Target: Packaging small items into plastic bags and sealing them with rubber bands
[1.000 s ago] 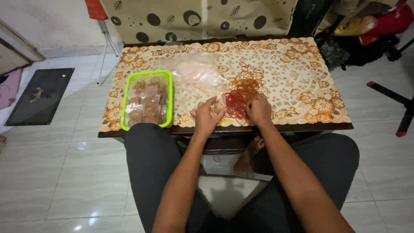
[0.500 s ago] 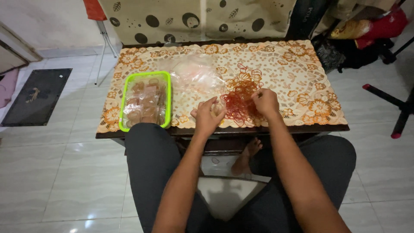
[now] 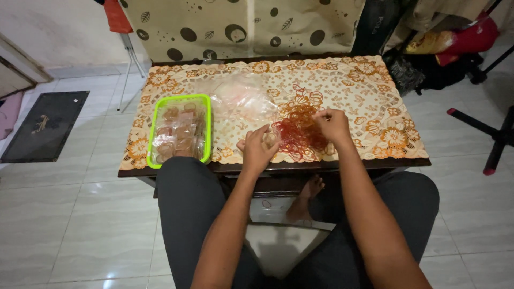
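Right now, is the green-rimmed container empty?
No, the green-rimmed container holds small clear packets of rubber bands.

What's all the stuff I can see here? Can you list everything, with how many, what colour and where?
Rubber bands: a loose pile, too many to count, red and orange, near table edge between the hands.
Tray: one, lime-green rim, clear, left on the table, filled with small clear packets.
Plastic bags: a clear heap, count unclear, mid-table behind the pile.
Table cloth: one, cream with orange flowers, covering the table.
Mat: one, dark, on the floor at left.
Curtain: one, beige with dark dots and leaves, behind the table.
Left hand: one, at the pile's left edge, fingers curled; held item hidden.
Right hand: one, on the pile's right side, fingers pinching bands.
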